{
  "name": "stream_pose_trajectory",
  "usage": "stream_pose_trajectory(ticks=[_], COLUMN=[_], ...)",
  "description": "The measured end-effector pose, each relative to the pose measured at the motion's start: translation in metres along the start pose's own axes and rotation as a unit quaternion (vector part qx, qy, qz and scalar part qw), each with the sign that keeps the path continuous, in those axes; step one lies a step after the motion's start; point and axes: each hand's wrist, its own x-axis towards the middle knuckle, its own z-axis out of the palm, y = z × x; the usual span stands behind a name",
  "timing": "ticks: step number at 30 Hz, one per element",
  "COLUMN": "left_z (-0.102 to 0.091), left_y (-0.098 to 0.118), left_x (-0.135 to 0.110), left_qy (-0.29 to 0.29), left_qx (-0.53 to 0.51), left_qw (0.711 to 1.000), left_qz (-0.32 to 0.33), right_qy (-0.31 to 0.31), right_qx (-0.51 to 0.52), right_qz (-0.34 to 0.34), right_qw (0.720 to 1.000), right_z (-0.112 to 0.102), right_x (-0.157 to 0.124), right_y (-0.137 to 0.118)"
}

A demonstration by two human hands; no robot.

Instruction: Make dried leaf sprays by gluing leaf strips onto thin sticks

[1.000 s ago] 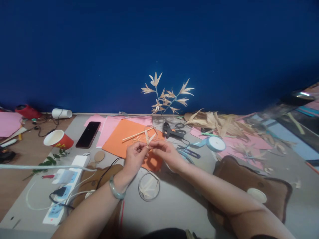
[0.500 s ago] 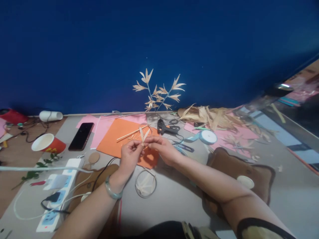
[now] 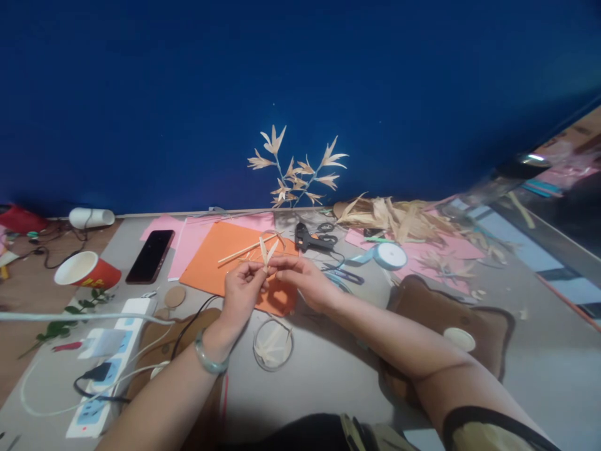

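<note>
Both hands meet over the orange sheet (image 3: pixel 201 268). My left hand (image 3: pixel 244 289) pinches the base of a small pale corn husk flower (image 3: pixel 264 252), whose narrow petals point up. My right hand (image 3: pixel 303 280) has its fingertips closed on the same flower from the other side. Fingers hide its lower end. Just beyond lies a thin wooden stick (image 3: pixel 241 249). A black glue gun (image 3: pixel 310 239) rests past my right hand. Below the hands is a round hoop (image 3: pixel 273 344) with pale husk pieces inside it. A branch of finished husk flowers (image 3: pixel 298 178) stands against the blue wall.
Dried corn husks (image 3: pixel 404 219) are heaped at the back right, with a roll of light blue tape (image 3: pixel 390 255) in front. At left are a phone (image 3: pixel 150 257), a red paper cup (image 3: pixel 89 270) and a power strip (image 3: pixel 101 388) with cables. A brown cushion (image 3: pixel 451 319) lies right.
The view has shifted slightly. Both hands stay together on the husk flower, with barely any change in the fingers.
</note>
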Motion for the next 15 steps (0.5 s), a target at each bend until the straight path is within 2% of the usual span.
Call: stream_pose_trajectory(ticks=[6,12,15], left_z=[-0.001,-0.001,0.000], left_y=[0.003,0.013,0.010], left_x=[-0.001,-0.004,-0.003], left_qy=[-0.008,-0.011,-0.011], left_qx=[-0.011,0.012,0.004], left_qw=[1.000,1.000,1.000], left_qz=[-0.022,0.001,-0.020], right_qy=[-0.032,-0.058,-0.069], right_qx=[0.015,0.044,0.051], right_qz=[-0.006,-0.009,-0.011], right_qw=[0.999,0.997,0.996], right_z=[-0.001,-0.001,0.000], right_x=[-0.001,-0.001,-0.002], right_y=[0.002,0.005,0.004])
